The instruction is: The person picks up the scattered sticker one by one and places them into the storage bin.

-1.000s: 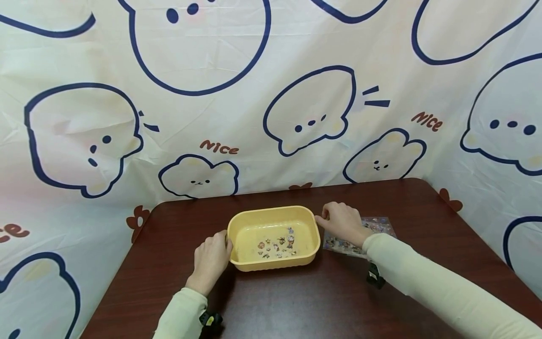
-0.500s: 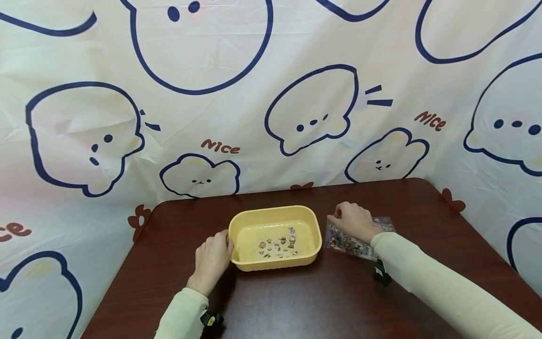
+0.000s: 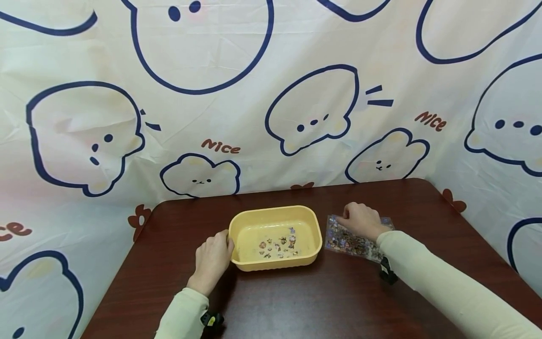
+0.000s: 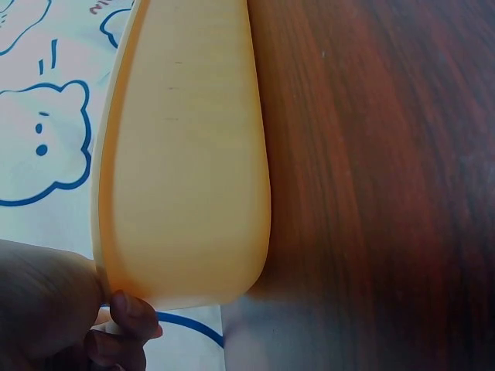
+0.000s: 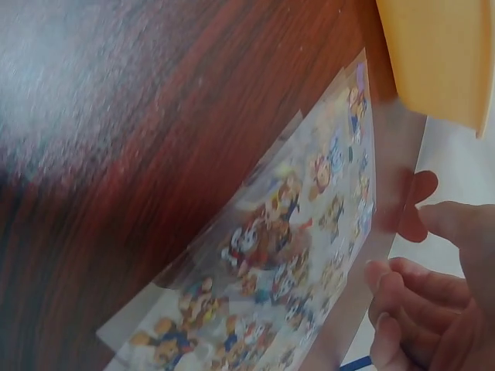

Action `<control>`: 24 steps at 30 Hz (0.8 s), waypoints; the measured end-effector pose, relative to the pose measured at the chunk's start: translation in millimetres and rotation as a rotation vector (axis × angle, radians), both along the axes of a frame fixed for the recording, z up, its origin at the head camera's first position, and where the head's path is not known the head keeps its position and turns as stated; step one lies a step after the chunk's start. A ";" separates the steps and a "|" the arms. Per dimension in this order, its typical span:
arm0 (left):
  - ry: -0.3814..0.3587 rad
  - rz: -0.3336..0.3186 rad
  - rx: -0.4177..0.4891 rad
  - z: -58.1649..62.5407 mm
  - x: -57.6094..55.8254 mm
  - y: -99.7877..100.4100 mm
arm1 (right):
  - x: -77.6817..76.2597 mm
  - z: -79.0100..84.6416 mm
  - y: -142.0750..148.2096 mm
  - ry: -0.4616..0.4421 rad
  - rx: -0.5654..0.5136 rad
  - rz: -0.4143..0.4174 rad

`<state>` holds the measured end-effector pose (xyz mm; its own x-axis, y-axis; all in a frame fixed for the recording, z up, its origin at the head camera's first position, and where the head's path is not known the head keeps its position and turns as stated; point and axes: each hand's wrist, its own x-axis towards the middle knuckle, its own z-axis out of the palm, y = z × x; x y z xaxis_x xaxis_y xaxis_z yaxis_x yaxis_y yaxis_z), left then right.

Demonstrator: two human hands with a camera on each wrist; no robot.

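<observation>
A yellow plastic basin (image 3: 271, 268) stands at mid-table, with several small cartoon stickers (image 3: 292, 239) on its floor. My left hand (image 3: 213, 256) grips the basin's left end; in the left wrist view, thumb and fingers of that hand (image 4: 58, 309) pinch the rim of the basin (image 4: 186, 178). To the basin's right lie clear sticker sheets (image 3: 349, 246) printed with cartoon figures. Over them is my right hand (image 3: 362, 220), fingers loosely bent. In the right wrist view nothing shows between its thumb and fingers (image 5: 383, 274), which are beside the sheets' (image 5: 271, 255) edge.
The dark brown wooden table (image 3: 292, 301) runs back to a white cloth backdrop (image 3: 250, 117) with blue cartoon outlines, which also hangs along both sides. Black wrist cameras sit below the left sleeve (image 3: 182, 310) and the right sleeve (image 3: 440, 270).
My right hand has moved right from the basin's right rim to over the sticker sheets, uncovering their left part. The left hand and the basin have stayed in place.
</observation>
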<state>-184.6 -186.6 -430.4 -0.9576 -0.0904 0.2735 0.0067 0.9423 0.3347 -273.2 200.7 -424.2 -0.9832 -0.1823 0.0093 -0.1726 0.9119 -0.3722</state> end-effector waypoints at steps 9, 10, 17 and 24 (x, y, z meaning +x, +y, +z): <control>0.000 0.000 -0.005 0.0 0.1 -0.2 | -0.4 3.5 16.0 -0.061 0.003 0.010; 0.002 0.000 -0.004 0.0 0.1 -0.2 | -0.3 3.7 18.0 -0.062 0.002 0.012; 0.009 0.000 -0.005 -0.9 -0.5 -0.4 | -3.0 -0.5 30.9 -0.086 0.016 0.010; 0.006 0.006 -0.007 -1.5 -1.1 0.1 | -3.5 1.4 33.0 -0.123 0.053 0.009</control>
<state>-185.6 -186.4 -432.0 -0.9554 -0.0938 0.2800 0.0033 0.9448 0.3276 -276.7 233.7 -422.8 -0.9747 -0.1880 -0.1211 -0.1368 0.9296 -0.3422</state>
